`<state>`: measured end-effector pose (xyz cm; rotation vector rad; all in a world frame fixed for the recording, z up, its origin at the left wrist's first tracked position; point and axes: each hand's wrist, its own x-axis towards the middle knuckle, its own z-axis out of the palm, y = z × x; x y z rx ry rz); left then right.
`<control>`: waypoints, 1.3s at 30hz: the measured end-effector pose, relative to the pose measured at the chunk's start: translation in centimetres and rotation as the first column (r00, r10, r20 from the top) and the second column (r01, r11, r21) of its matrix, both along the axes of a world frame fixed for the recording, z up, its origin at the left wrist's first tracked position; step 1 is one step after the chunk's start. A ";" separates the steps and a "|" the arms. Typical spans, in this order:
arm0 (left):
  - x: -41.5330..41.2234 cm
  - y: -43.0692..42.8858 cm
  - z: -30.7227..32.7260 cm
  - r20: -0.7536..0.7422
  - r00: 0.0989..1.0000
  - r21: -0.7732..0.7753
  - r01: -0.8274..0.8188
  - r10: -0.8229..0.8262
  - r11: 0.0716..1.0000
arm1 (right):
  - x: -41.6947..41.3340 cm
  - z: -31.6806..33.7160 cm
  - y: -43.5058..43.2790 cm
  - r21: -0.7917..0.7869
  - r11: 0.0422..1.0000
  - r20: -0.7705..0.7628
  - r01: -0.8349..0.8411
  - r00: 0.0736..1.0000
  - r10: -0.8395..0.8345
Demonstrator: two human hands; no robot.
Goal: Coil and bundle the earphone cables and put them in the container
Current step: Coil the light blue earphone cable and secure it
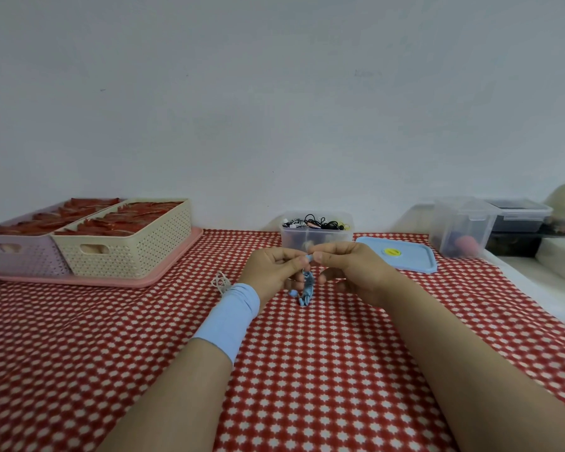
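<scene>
Clearly a good part of the job is done: the clear container [317,239] at the back of the table holds a heap of black, white and yellow earphones up to its rim. Its blue lid [408,261] lies off, just beside it on the right. In front of it, over the red checked cloth [307,370], the left hand [271,269] and the right hand [349,264] meet fingertip to fingertip. Thumbs and forefingers pinch the top end of a blue earphone cable [307,288], whose gathered loops hang between the palms, the low end near the cloth. I judge this one is coiled and being tied off, not yet boxed. A white cable [220,283] lies on the cloth beside the left wrist, half hidden; whether it is bundled I cannot tell. Those two look left to go in.
</scene>
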<state>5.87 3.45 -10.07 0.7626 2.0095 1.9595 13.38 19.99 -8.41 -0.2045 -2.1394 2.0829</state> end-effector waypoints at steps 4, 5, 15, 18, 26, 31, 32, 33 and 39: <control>0.1 -0.2 0.2 0.024 1.000 -0.007 -0.002 0.002 1.000 | 0.2 0.0 0.1 0.078 0.997 -0.037 0.004 0.999 -0.001; 0.1 -0.2 0.2 0.026 1.000 -0.005 -0.002 0.002 1.000 | 0.3 0.1 0.1 0.097 0.995 -0.043 0.006 0.999 -0.002; 0.4 -0.3 0.3 -0.021 1.000 -0.054 -0.023 0.022 0.998 | 0.3 0.2 -0.1 0.238 0.967 -0.137 0.093 0.989 -0.062; 0.3 -0.2 0.3 -0.044 0.998 -0.055 -0.047 0.045 0.997 | 0.4 0.3 -0.1 0.253 0.964 -0.142 0.080 0.989 -0.045; 0.5 0.0 0.3 -0.010 0.999 -0.051 -0.045 0.045 0.998 | 0.5 0.5 -0.4 0.242 0.967 -0.183 0.079 0.982 -0.034; 0.5 -0.1 0.2 -0.044 0.998 -0.067 -0.049 0.046 0.997 | 0.4 0.4 -0.5 0.254 0.961 -0.179 0.110 0.982 -0.066; 0.4 0.0 0.1 -0.064 0.997 -0.078 -0.053 0.048 0.996 | 0.4 0.4 -0.4 0.258 0.959 -0.181 0.114 0.981 -0.068; 0.4 0.0 0.1 -0.084 0.995 -0.091 -0.061 0.053 0.994 | 0.4 0.3 -0.4 0.262 0.958 -0.183 0.115 0.981 -0.068; 0.3 -0.1 0.2 -0.073 0.997 -0.067 -0.038 0.033 0.997 | 0.6 0.6 0.2 0.134 0.990 -0.034 -0.052 0.998 0.058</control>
